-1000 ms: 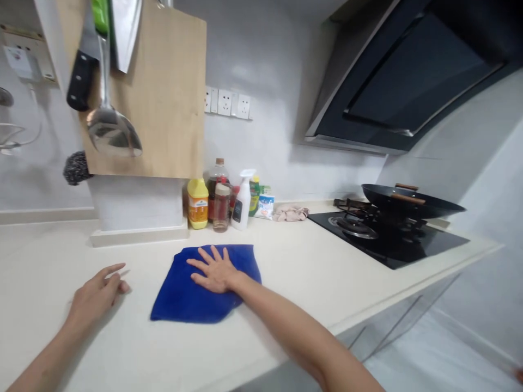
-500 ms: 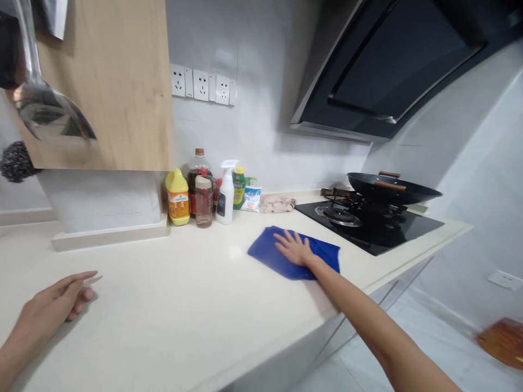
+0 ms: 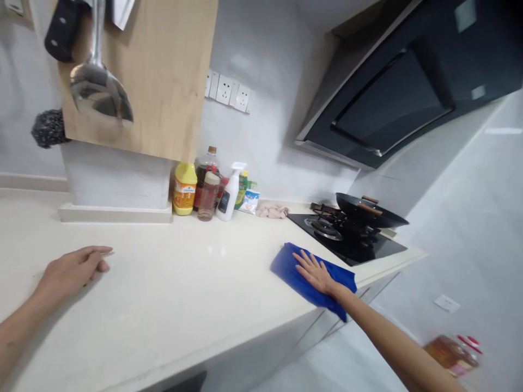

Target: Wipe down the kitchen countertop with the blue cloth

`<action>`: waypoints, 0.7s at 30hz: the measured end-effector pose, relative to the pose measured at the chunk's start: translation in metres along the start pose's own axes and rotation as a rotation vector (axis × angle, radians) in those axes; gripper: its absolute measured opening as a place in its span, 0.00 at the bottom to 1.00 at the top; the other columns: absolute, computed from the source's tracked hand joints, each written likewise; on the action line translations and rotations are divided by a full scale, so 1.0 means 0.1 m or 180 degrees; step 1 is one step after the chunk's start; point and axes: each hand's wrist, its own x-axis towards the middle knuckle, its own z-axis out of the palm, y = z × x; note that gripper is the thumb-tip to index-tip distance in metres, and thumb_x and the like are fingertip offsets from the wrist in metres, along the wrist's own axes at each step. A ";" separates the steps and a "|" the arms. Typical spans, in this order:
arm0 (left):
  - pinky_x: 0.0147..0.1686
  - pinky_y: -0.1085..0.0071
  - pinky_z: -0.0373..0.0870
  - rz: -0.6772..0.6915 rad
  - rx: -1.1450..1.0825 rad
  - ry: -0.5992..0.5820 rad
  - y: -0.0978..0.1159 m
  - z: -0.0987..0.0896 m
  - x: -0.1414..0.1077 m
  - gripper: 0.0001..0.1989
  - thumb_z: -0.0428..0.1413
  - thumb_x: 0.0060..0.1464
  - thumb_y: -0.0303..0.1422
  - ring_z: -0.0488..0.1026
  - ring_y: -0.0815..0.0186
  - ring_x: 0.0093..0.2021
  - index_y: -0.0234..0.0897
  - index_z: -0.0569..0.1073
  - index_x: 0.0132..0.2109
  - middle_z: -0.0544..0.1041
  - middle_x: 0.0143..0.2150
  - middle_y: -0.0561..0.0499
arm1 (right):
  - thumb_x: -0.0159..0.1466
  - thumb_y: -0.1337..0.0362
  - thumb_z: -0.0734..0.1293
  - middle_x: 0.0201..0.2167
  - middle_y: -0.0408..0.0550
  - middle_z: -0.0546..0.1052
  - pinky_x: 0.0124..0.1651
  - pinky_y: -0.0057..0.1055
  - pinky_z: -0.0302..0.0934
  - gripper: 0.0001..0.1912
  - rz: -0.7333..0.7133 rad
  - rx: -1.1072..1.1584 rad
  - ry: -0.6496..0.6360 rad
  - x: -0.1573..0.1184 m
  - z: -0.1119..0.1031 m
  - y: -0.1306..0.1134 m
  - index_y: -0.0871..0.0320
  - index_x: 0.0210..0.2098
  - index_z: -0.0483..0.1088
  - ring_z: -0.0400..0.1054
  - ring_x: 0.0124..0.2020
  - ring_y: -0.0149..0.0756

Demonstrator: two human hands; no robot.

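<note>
A blue cloth [image 3: 286, 268] lies on the white countertop [image 3: 163, 294], one corner drooping over the front edge. My right hand [image 3: 315, 272] rests flat on top of it, fingers spread and not closed around it. On the left side of the counter is my left hand [image 3: 77, 267], holding nothing. Its index finger points out to the right while the other fingers bend loosely under.
Along the wall stand a yellow bottle [image 3: 184, 190], a brown-tinted jar [image 3: 208, 197], a white spray bottle [image 3: 229, 193] and a crumpled beige cloth [image 3: 272, 210]. A wok [image 3: 368, 211] sits on the black stove [image 3: 347, 245] under the range hood [image 3: 388, 103]. A metal spatula [image 3: 100, 90] hangs left.
My right hand has slid the blue cloth toward the front edge, so that a corner now hangs over. The camera view has tilted and shifted. My left hand keeps its loose pose.
</note>
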 end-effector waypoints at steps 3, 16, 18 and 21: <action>0.37 0.73 0.61 -0.0151 0.0162 -0.0353 0.04 0.00 -0.01 0.19 0.46 0.56 0.39 0.71 0.66 0.34 0.48 0.76 0.51 0.80 0.35 0.62 | 0.71 0.46 0.42 0.74 0.43 0.40 0.69 0.60 0.39 0.32 -0.0348 0.0047 0.0006 -0.23 -0.03 -0.09 0.44 0.71 0.40 0.32 0.73 0.53; 0.37 0.73 0.57 -0.0135 0.0654 -0.0598 0.02 0.08 0.07 0.20 0.46 0.55 0.39 0.70 0.62 0.44 0.55 0.74 0.52 0.79 0.42 0.65 | 0.71 0.46 0.51 0.74 0.44 0.33 0.70 0.63 0.29 0.31 -0.2116 0.0262 -0.0261 -0.95 -0.52 -1.56 0.40 0.71 0.40 0.24 0.73 0.53; 0.38 0.72 0.57 -0.0195 0.0749 -0.0572 0.05 0.07 0.04 0.20 0.46 0.55 0.41 0.70 0.60 0.45 0.56 0.74 0.52 0.79 0.43 0.64 | 0.71 0.46 0.53 0.74 0.44 0.33 0.70 0.63 0.27 0.31 -0.2354 0.0332 -0.0311 -0.89 -0.58 -1.76 0.39 0.70 0.41 0.23 0.73 0.54; 0.38 0.70 0.58 -0.0213 0.0884 -0.0536 0.09 0.06 -0.01 0.21 0.46 0.55 0.44 0.71 0.57 0.47 0.58 0.74 0.53 0.79 0.45 0.63 | 0.70 0.46 0.55 0.74 0.44 0.34 0.70 0.61 0.27 0.31 -0.2564 0.0442 -0.0296 -0.66 -0.62 -1.90 0.39 0.70 0.44 0.25 0.73 0.52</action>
